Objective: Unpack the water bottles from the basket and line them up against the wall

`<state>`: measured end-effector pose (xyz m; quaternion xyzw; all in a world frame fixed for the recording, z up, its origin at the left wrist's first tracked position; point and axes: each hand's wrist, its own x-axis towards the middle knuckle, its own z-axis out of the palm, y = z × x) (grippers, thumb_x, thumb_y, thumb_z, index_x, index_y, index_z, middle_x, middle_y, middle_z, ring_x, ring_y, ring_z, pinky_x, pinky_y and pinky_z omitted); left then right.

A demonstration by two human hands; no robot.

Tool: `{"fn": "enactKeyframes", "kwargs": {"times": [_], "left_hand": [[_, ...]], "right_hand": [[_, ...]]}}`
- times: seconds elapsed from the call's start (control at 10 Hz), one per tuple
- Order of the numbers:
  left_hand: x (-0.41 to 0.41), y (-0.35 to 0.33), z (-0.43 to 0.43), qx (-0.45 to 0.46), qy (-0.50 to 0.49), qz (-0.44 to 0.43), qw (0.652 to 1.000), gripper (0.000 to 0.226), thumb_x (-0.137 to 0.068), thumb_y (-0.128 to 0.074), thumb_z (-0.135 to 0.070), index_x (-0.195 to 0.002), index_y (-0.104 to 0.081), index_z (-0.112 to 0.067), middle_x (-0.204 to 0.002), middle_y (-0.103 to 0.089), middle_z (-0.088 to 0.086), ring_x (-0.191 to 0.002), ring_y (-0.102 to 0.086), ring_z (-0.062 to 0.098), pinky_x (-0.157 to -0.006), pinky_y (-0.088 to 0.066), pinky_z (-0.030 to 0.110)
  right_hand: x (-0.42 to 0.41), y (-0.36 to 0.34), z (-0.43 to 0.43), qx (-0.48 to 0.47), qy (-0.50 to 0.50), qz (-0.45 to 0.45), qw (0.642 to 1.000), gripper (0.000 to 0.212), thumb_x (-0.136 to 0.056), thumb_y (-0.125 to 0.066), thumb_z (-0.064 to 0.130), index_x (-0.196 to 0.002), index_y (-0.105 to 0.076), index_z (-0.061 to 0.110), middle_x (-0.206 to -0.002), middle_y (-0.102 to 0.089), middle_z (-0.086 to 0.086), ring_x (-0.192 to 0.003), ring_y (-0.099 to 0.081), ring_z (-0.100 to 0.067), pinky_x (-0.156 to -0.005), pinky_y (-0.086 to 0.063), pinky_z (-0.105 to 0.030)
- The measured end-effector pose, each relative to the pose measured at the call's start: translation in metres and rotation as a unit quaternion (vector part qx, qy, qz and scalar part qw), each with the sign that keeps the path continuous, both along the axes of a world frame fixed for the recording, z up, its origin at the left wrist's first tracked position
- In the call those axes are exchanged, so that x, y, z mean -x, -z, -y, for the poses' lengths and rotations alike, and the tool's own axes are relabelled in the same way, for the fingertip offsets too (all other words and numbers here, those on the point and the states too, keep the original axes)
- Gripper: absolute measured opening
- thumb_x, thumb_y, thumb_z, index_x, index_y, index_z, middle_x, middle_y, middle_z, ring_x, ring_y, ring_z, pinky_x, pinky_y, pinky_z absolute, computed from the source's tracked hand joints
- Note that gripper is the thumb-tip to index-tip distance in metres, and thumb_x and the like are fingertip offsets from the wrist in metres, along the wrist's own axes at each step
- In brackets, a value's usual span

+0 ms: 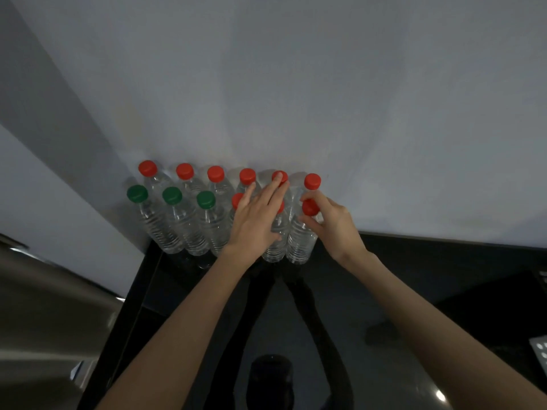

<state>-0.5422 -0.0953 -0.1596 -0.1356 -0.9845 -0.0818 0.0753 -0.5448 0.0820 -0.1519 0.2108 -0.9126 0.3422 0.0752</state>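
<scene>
Clear plastic water bottles [174, 229] stand upright in two rows on the black glossy countertop [384, 291], packed into the corner at the foot of the pale wall [296, 84].

The back row [215, 174] has six red caps and sits right against the wall. The front row [172, 195] touches it: three green caps on the left, then three red. That makes twelve bottles visible.

The left hand [254, 223] lies flat with its fingers straight and slightly fanned across the fourth and fifth front bottles. Its fingertips reach the fifth back-row cap [281, 174], so it presses or steadies and grips nothing.

The right hand [333, 224] has thumb and fingers curled round the neck of the end front bottle [299, 241], just under its red cap [310, 208]. This bottle's base looks down on the counter, tight beside its neighbour.

Progress looks late. Both rows are filled to six, and the end bottle looks like the one in hand now. What seems left is to let go, nudge the front row square and check for stragglers.

No basket is clearly in view. A white perforated edge [540, 349] at the far right could be part of it, but that cannot be told, so whether any bottles remain unpacked is unknown. A brushed steel surface [44, 291] sits at the left, apart from the bottles.
</scene>
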Motion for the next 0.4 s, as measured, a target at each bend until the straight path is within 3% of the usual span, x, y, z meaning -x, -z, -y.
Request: {"fn": "enactKeyframes", "kwargs": {"times": [0.1,0.2,0.4], "left_hand": [[-0.004,-0.004,0.000,0.015,0.006,-0.001,1.000,0.114,-0.070,-0.081,-0.035,-0.154,-0.006,-0.018,-0.162,-0.002,-0.001,-0.145,-0.022,0.016,-0.120,0.007,0.036],[-0.010,-0.014,-0.001,0.003,0.008,-0.004,1.000,0.094,-0.084,-0.069,-0.031,-0.153,-0.007,-0.016,-0.162,-0.006,0.001,-0.148,-0.011,0.019,-0.118,0.011,0.037],[-0.049,-0.043,0.002,-0.033,0.022,-0.092,0.995,0.065,-0.095,-0.054,-0.034,-0.150,-0.025,-0.018,-0.156,-0.028,0.001,-0.146,-0.021,0.020,-0.120,-0.003,0.046]], "right_hand": [[-0.004,-0.001,0.002,-0.018,-0.008,0.029,0.999,0.048,-0.091,-0.063,0.009,-0.136,-0.047,0.013,-0.128,-0.057,-0.011,-0.108,-0.060,-0.025,-0.095,-0.051,-0.041],[-0.020,-0.011,0.003,-0.029,0.010,0.056,0.998,0.057,-0.098,-0.054,0.019,-0.150,-0.031,0.016,-0.155,-0.033,-0.008,-0.137,-0.041,-0.025,-0.109,-0.037,-0.035],[-0.078,-0.043,-0.009,-0.015,0.031,0.003,0.999,0.054,-0.098,-0.051,0.031,-0.149,-0.032,0.028,-0.153,-0.038,0.004,-0.137,-0.040,-0.014,-0.105,-0.044,-0.033]]}}
